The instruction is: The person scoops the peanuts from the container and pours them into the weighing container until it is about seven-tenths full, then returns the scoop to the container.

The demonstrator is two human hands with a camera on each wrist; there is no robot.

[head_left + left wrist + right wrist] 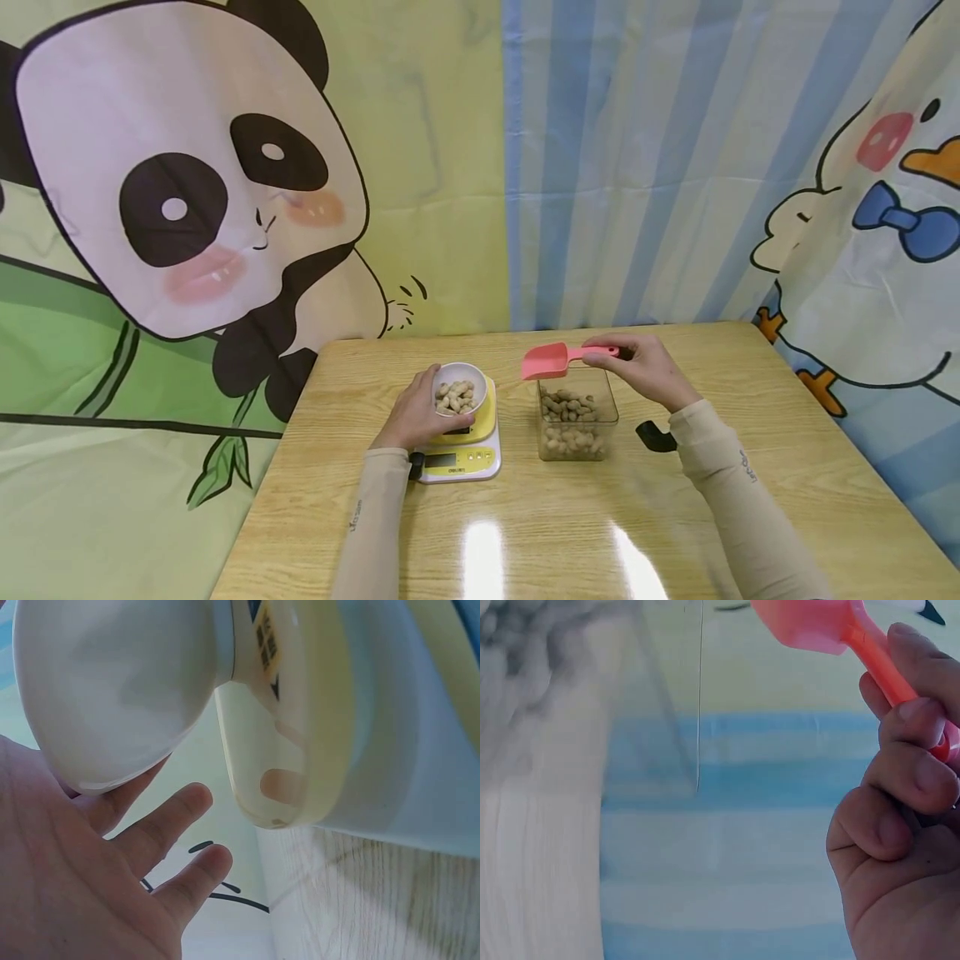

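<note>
My left hand (414, 417) holds a small white bowl (471, 375) of unshelled peanuts (454, 398), thumb along the near side and fingers round the left. The bowl stands over the platform of a yellow-and-white kitchen scale (487, 465); in the left wrist view the bowl's base (112, 682) meets the platform, with two fingers spread away from it. With my right hand (643, 367) I pinch the handle of a pink scoop (546, 362), held above a clear plastic box (576, 423). More peanuts (570, 407) fill the lower part of that box.
The wooden table (555, 517) carries the scale on the left and the box to its right. Behind the table hangs a curtain (450, 208) printed with a panda and a duck. A black strap piece (656, 437) sticks out by the right wrist.
</note>
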